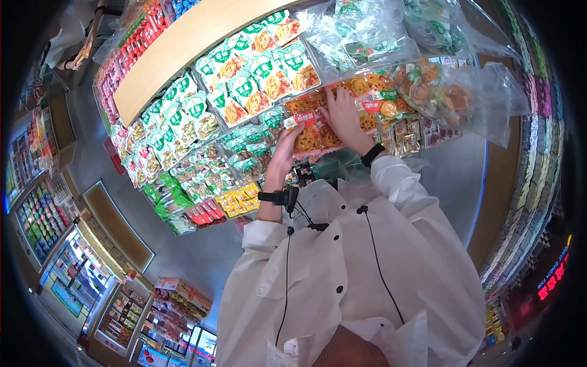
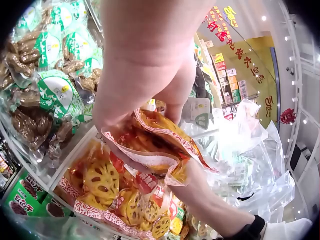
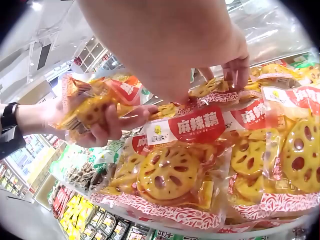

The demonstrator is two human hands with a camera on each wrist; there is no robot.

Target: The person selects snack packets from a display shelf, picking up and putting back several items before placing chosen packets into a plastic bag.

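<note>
In the right wrist view the left hand [image 3: 102, 125] grips a bag of lotus root slices [image 3: 87, 107] above the left end of the bin. The right hand [image 3: 200, 65] reaches over the bin, its fingertips on a lotus root packet [image 3: 215, 90] behind the front row; whether they pinch it cannot be told. Upright in front stands a packet with a red label [image 3: 175, 170]. From the left wrist, the left hand [image 2: 145, 95] has its fingers around the orange bag [image 2: 160, 140], and the right forearm [image 2: 215, 205] passes beneath.
Bins of green-and-white packets [image 1: 244, 85] lie left of the lotus root bin, beside a curved wooden edge [image 1: 177, 55]. Clear plastic sheeting [image 1: 495, 98] hangs over the right end. Small yellow packs [image 1: 238, 199] sit on the lower tier. Another person's hand [image 1: 76, 63] shows at the top left.
</note>
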